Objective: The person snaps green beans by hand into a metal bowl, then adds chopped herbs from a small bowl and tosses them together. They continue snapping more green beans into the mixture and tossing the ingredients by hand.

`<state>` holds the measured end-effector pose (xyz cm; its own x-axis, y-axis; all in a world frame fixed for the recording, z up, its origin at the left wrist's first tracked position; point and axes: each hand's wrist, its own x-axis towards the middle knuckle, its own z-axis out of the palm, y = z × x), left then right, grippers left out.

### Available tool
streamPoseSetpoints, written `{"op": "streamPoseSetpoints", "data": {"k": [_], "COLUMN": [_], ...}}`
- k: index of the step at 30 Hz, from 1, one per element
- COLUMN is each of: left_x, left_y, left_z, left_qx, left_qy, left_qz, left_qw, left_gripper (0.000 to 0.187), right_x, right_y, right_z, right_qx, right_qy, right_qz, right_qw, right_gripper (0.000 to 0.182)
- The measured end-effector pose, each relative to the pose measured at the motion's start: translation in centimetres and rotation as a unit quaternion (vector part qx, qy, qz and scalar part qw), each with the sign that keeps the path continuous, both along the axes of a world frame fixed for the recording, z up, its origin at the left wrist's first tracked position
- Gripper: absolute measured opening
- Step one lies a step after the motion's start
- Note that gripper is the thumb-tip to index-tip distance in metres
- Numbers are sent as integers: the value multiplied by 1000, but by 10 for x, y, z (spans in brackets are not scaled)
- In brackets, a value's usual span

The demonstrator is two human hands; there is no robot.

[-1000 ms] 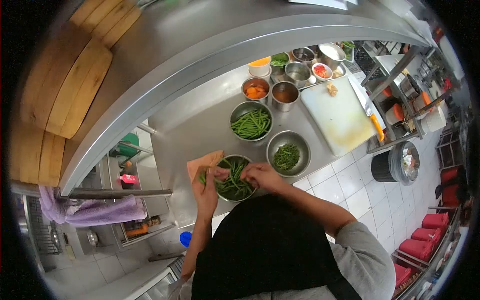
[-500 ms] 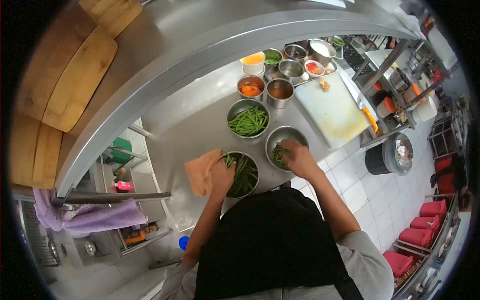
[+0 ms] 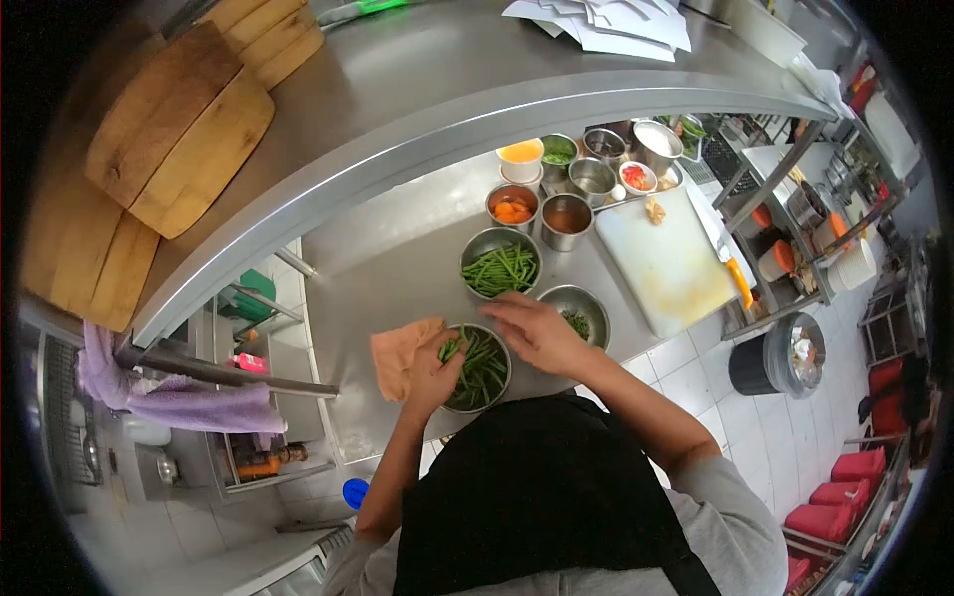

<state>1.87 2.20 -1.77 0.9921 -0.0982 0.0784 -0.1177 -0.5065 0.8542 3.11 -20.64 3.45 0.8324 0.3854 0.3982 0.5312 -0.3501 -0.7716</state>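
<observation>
My left hand [image 3: 435,368] is closed around a few green beans [image 3: 451,348] at the left rim of a steel bowl. That near bowl holds more loose green beans [image 3: 483,370]. Above the gap between the bowls, my right hand [image 3: 542,336] has its fingers stretched out leftward, with nothing visible in them. Partly behind it stands another steel bowl [image 3: 586,303] with a small heap of bean pieces [image 3: 576,322] inside. Farther back, a third bowl [image 3: 481,238] is full of whole green beans. An orange cloth [image 3: 396,356] lies beside my left hand.
A white cutting board [image 3: 661,260] with a yellow-handled knife [image 3: 738,280] lies at the right. Several containers stand at the back, including one with orange pieces [image 3: 512,211]. A steel shelf [image 3: 417,109] spans above the table. A dark bin [image 3: 757,370] is on the floor.
My right hand has left the bowl of bean pieces and moved left, toward the near bowl. My left hand stays at its rim with beans. The view has shifted slightly.
</observation>
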Motion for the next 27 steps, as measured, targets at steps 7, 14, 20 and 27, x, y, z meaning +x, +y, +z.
{"op": "streamPoseSetpoints", "data": {"k": [7, 14, 20, 27], "left_x": [-14, -27, -38, -41], "left_y": [9, -1, -5, -12], "left_z": [26, 38, 38, 29], "left_qx": [22, 71, 190, 59], "left_qy": [21, 19, 54, -49], "left_qz": [-102, -112, -166, -23], "left_qw": [994, 991, 966, 997], "left_gripper": [21, 19, 24, 20], "right_x": [20, 19, 2, 23], "right_y": [17, 14, 8, -9], "right_z": [-6, -34, -59, -76], "right_qx": [-157, -182, -262, 232], "right_qy": [-66, -114, -60, 356], "right_qz": [132, 137, 151, 5], "right_qw": [976, 967, 951, 905], "right_gripper": [29, 13, 19, 20]}}
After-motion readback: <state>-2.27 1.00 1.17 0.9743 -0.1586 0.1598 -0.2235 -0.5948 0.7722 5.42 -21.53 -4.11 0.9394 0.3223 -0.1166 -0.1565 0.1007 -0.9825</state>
